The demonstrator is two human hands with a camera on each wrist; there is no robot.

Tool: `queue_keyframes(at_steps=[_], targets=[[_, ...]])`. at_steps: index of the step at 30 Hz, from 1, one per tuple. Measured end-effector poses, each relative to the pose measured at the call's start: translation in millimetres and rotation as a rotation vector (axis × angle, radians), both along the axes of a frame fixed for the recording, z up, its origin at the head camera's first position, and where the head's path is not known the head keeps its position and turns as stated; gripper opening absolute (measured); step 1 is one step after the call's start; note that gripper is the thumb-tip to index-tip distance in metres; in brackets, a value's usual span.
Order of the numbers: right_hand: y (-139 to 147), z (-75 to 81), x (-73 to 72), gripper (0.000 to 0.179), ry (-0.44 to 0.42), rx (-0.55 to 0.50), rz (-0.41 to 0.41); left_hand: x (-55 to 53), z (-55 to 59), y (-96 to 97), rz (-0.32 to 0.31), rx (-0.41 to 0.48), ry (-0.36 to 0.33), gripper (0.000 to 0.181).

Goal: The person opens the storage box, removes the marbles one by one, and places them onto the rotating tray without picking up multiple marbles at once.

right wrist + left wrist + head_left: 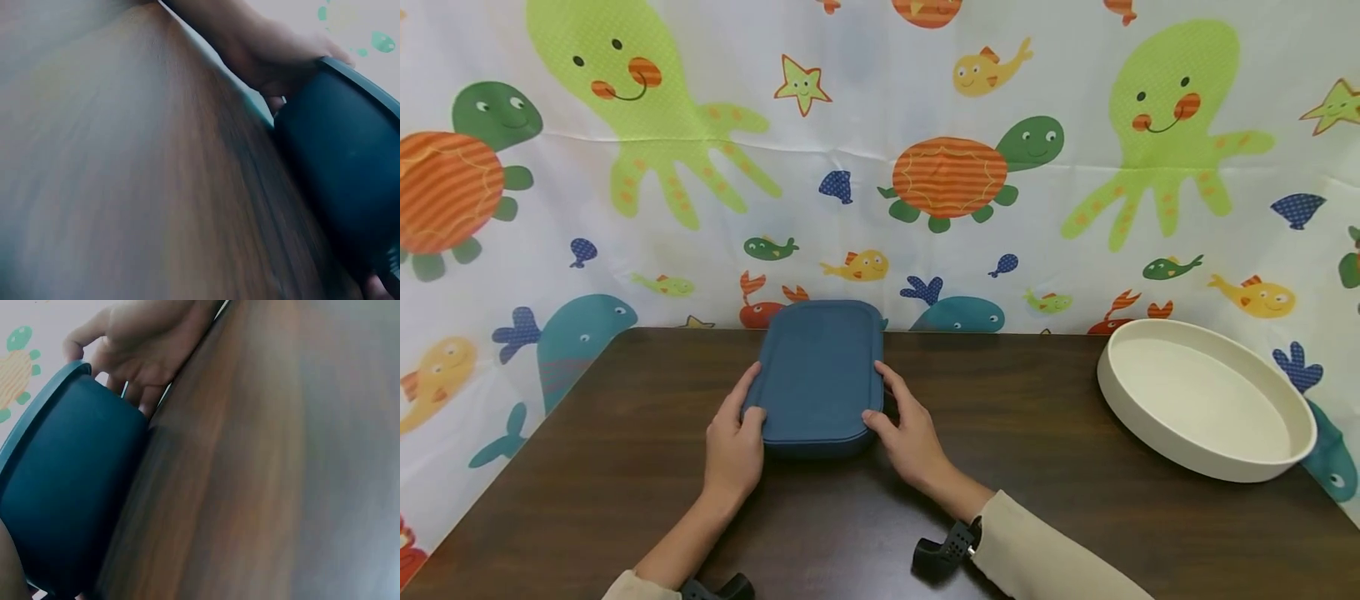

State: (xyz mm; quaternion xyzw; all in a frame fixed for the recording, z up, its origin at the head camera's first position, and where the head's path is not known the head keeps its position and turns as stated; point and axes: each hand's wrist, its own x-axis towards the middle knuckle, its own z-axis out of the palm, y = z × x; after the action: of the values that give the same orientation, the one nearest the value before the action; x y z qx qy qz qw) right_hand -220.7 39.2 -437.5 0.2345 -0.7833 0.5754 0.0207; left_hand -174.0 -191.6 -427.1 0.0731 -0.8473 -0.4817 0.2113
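A dark blue lunch box (820, 375), rectangular with rounded corners and a flat lid, is at the middle of the table near its far edge. On its left side my left hand (733, 446) grips it, thumb on the lid's near left corner. My right hand (913, 437) holds the opposite side, its thumb at the near right corner. Both wrist views show the smooth wall of the lunch box (75, 469) close to the tabletop; whether its base touches the wood I cannot tell. Some fingertips are hidden behind the box.
A round cream tray (1210, 392) with a raised rim lies at the table's right side. The brown wooden table (587, 483) ends at a white curtain (850, 100) printed with sea animals. Dark camera straps sit on both wrists.
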Motion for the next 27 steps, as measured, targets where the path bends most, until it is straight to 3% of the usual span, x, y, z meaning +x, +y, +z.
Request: queue_keyframes(at_steps=[7, 18, 25, 27], targets=[[33, -0.3, 1.5, 0.069, -0.014, 0.007, -0.062, -0.6, -5.5, 34.0, -0.030, -0.037, 0.022, 0.059], [78, -3.4, 1.2, 0.066, -0.061, 0.024, -0.114, -7.4, -9.3, 72.4, -0.152, 0.013, 0.002, 0.061], [106, -5.6, -4.4, 0.065, -0.031, 0.050, -0.081, -11.7, -7.7, 93.3, -0.203, 0.027, 0.009, 0.061], [112, 4.3, -0.4, 0.064, -0.040, 0.053, -0.068, -12.7, -7.2, 97.5, -0.220, 0.032, 0.015, 0.061]])
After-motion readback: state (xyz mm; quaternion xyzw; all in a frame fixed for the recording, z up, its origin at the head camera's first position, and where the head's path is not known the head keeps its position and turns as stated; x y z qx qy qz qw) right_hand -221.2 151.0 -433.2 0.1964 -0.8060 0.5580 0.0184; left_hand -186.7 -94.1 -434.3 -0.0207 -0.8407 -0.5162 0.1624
